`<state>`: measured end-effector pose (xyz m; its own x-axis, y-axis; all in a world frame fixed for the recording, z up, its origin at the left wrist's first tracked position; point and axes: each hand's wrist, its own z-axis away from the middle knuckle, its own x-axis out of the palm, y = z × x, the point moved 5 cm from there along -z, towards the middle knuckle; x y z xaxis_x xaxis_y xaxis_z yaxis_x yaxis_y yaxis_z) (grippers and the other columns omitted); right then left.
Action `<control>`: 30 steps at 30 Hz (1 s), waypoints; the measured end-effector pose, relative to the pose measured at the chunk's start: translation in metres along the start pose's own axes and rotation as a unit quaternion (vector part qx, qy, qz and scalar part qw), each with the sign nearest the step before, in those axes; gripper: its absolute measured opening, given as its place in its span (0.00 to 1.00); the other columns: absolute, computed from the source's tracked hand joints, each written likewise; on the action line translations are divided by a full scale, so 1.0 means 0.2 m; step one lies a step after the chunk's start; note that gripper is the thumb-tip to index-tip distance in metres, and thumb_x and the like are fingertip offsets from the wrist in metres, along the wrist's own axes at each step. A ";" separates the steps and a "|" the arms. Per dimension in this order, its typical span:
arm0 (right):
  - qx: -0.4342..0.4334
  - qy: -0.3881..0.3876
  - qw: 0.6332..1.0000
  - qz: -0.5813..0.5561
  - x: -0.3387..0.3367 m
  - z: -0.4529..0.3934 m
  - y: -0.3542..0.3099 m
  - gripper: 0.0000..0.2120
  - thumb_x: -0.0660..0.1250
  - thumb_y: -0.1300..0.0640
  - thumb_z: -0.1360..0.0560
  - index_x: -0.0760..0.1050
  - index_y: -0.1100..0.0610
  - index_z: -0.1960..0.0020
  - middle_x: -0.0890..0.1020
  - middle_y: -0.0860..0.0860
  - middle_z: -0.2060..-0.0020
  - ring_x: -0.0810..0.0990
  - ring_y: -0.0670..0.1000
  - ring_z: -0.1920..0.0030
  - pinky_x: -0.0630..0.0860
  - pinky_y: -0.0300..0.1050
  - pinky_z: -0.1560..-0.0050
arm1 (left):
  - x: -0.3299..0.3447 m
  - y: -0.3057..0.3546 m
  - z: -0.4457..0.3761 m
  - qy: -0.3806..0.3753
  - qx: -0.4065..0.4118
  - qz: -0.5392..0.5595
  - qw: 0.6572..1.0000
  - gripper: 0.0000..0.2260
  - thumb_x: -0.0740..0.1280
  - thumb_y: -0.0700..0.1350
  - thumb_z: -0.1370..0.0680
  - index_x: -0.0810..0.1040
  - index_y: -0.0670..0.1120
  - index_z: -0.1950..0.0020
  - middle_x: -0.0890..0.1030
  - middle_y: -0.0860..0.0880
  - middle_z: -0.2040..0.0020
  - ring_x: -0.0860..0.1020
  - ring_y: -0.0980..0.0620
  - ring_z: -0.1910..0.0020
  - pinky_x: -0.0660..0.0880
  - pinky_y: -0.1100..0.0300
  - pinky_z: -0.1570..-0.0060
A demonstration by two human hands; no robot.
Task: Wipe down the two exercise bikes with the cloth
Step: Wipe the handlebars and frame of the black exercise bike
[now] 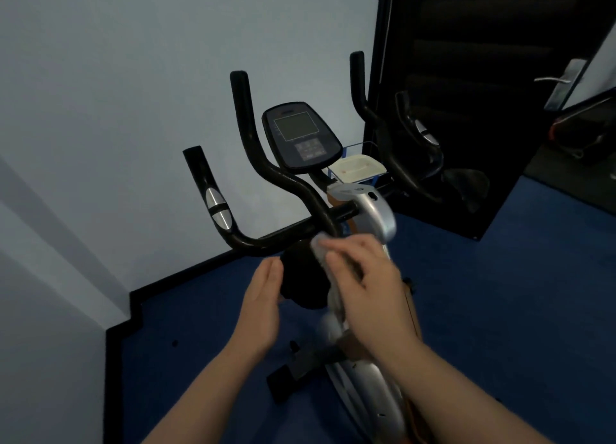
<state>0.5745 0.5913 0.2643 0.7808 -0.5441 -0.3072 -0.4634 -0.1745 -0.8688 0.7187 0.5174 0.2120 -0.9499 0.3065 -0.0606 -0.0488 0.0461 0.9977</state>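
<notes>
nearby, white tray (358, 169) behind console (301, 137)

Both forearms bare, seemingly no sleeves, rings

A: What colours are showing on the exercise bike (373, 210)?

B: Its handlebars (266, 180) are showing black with silver sensor patches, and the body is looking silver with orange trim.

A: And the cloth (320, 250)?

B: It is appearing pale grey, though blurred. The console (301, 136) is reading dark with a grey screen.

A: The surroundings?

B: The floor (500, 310) is looking deep blue, the wall (116, 93) pale bluish-white, and the door (466, 76) is showing black.
</notes>
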 end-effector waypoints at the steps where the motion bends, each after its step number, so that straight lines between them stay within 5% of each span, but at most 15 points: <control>1: -0.011 0.044 0.999 0.013 -0.04 -0.05 -0.01 0.11 0.64 0.52 0.20 0.80 0.47 0.41 0.75 0.42 0.49 0.75 0.40 0.47 0.70 0.27 0.49 | 0.00 0.02 -0.03 0.001 -0.002 -0.011 1.000 0.20 0.55 0.57 0.20 0.78 0.44 0.44 0.80 0.43 0.45 0.78 0.46 0.43 0.73 0.48 0.41; 3: 0.004 0.062 0.997 0.045 -0.03 -0.14 0.01 0.12 0.61 0.51 0.19 0.79 0.47 0.39 0.73 0.43 0.48 0.74 0.42 0.46 0.70 0.30 0.47 | 0.01 0.05 -0.09 0.001 -0.029 -0.047 0.998 0.18 0.56 0.56 0.17 0.79 0.44 0.47 0.82 0.45 0.48 0.79 0.48 0.46 0.73 0.50 0.42; 7: 0.090 -0.011 0.995 0.032 0.10 -0.22 0.14 0.16 0.54 0.52 0.16 0.78 0.50 0.37 0.78 0.49 0.42 0.75 0.49 0.41 0.73 0.53 0.40 | 0.05 0.06 -0.16 -0.004 -0.040 -0.112 0.993 0.18 0.55 0.51 0.16 0.79 0.41 0.50 0.82 0.45 0.51 0.79 0.49 0.50 0.73 0.48 0.43; 10: 0.112 0.053 0.992 -0.018 0.11 -0.05 0.26 0.14 0.53 0.52 0.16 0.76 0.49 0.39 0.78 0.48 0.46 0.76 0.42 0.47 0.73 0.47 0.46 | 0.05 0.02 -0.15 0.029 -0.038 -0.090 0.995 0.16 0.55 0.48 0.16 0.78 0.41 0.53 0.81 0.42 0.53 0.78 0.45 0.51 0.73 0.45 0.44; 14: 0.145 0.085 0.985 -0.045 0.15 0.02 0.29 0.09 0.54 0.54 0.16 0.72 0.49 0.43 0.75 0.50 0.49 0.75 0.46 0.50 0.74 0.50 0.46 | 0.06 0.02 -0.15 0.045 -0.033 -0.080 0.995 0.15 0.56 0.47 0.16 0.78 0.42 0.55 0.81 0.42 0.53 0.78 0.46 0.53 0.73 0.46 0.45; 18: 0.132 0.127 0.981 -0.063 0.15 -0.05 0.23 0.11 0.53 0.55 0.16 0.74 0.52 0.43 0.76 0.48 0.48 0.74 0.41 0.48 0.70 0.33 0.47 | 0.05 0.03 -0.13 0.045 -0.034 -0.077 0.995 0.16 0.56 0.47 0.16 0.78 0.43 0.56 0.80 0.43 0.55 0.77 0.48 0.55 0.73 0.45 0.46; 22: 0.132 0.106 0.984 -0.050 0.19 0.07 0.26 0.11 0.53 0.54 0.16 0.71 0.55 0.41 0.74 0.51 0.48 0.73 0.39 0.51 0.68 0.29 0.52 | 0.05 0.02 -0.13 0.054 -0.026 -0.080 0.995 0.16 0.55 0.46 0.16 0.78 0.41 0.54 0.81 0.41 0.53 0.78 0.42 0.50 0.73 0.43 0.43; 30: 0.119 0.073 0.989 -0.041 0.18 0.04 0.26 0.12 0.53 0.51 0.17 0.70 0.52 0.39 0.72 0.46 0.47 0.73 0.37 0.50 0.69 0.26 0.53 | 0.06 0.04 -0.11 0.066 -0.029 -0.100 0.992 0.15 0.55 0.47 0.16 0.79 0.46 0.54 0.81 0.47 0.54 0.78 0.49 0.51 0.73 0.50 0.46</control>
<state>0.5819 0.5700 0.2046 0.7346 -0.6522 -0.1870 -0.2748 -0.0340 -0.9609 0.7008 0.5010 0.2198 -0.9514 0.1696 -0.2571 -0.2543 0.0383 0.9664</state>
